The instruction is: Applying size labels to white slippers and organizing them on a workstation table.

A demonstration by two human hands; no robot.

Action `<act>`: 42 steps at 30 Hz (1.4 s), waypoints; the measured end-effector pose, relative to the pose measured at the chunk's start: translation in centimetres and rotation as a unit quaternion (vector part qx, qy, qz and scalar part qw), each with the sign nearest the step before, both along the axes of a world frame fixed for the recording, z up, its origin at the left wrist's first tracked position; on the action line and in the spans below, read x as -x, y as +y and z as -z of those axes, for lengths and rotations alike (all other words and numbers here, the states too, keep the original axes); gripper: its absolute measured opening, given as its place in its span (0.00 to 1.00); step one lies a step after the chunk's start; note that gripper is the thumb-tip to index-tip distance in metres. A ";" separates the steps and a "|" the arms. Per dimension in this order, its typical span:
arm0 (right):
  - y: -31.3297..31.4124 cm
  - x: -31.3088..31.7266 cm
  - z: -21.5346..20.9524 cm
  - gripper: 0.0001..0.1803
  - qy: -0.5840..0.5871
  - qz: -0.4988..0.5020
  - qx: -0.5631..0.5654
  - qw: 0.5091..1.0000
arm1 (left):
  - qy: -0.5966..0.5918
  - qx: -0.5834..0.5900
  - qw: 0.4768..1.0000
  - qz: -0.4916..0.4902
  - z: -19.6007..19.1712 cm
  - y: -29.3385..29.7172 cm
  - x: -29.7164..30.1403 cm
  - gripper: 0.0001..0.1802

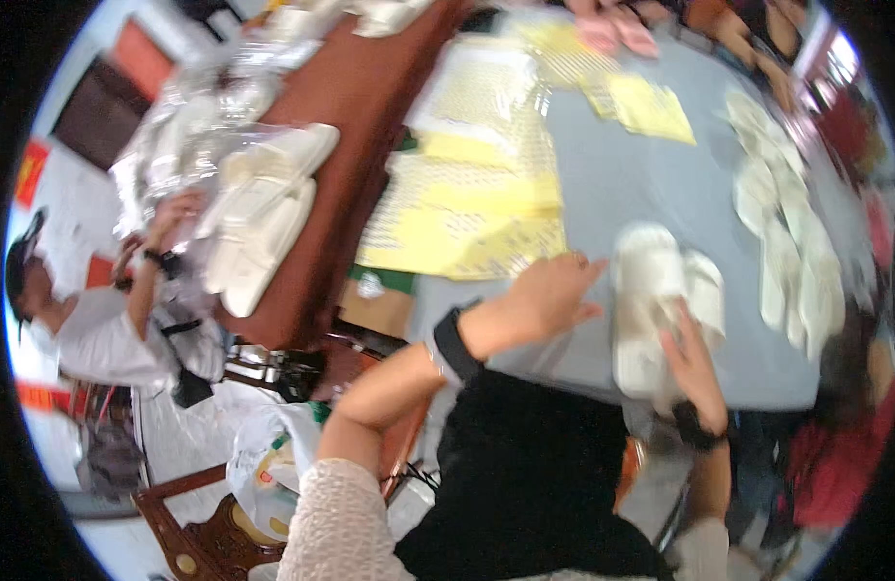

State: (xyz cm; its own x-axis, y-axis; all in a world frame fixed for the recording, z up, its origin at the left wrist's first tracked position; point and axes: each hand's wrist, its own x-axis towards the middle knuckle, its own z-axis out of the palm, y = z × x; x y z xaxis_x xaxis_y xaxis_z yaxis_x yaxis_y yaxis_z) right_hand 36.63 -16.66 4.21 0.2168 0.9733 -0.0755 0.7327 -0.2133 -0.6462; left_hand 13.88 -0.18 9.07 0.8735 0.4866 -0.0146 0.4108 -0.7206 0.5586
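A pair of white slippers (pixel 647 310) lies at the front of the grey table, one slipper partly over the other. My right hand (pixel 697 376) reaches over them from the near side, its fingers stretched out against the slippers and somewhat blurred. I see no firm grip there. To their left, my left hand (pixel 544 298) hovers above the table edge with thumb and fingers apart. It holds nothing and stays clear of the slippers. Sheets of yellow-and-white patterned plastic packaging (pixel 467 218) lie just beyond my left hand.
More white slippers (pixel 781 232) line the right side of the grey table (pixel 588 174). Pink slippers (pixel 617 37) sit at its far end. On the brown table (pixel 355 136) are bagged white slippers (pixel 268 208). A co-worker (pixel 108 320) handles clear bags at left; others sit around.
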 end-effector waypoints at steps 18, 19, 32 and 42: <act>8.5 -38.6 -6.5 0.27 -0.367 0.358 -0.001 0.859 | 0.145 -0.113 0.834 -0.520 -11.4 20.0 37.1 0.36; 8.9 -36.9 -5.4 0.26 -0.366 0.341 -0.006 0.866 | 0.178 -0.030 0.837 -0.517 -11.2 21.3 37.4 0.41; 2.5 -0.8 -6.6 0.24 -0.085 -0.061 -0.047 0.993 | 0.037 -0.193 0.752 -0.629 -5.2 24.2 30.4 0.16; 3.0 6.2 -6.8 0.36 0.063 -0.180 -0.154 0.970 | -0.301 -0.360 0.755 -0.458 -10.9 10.2 16.2 0.07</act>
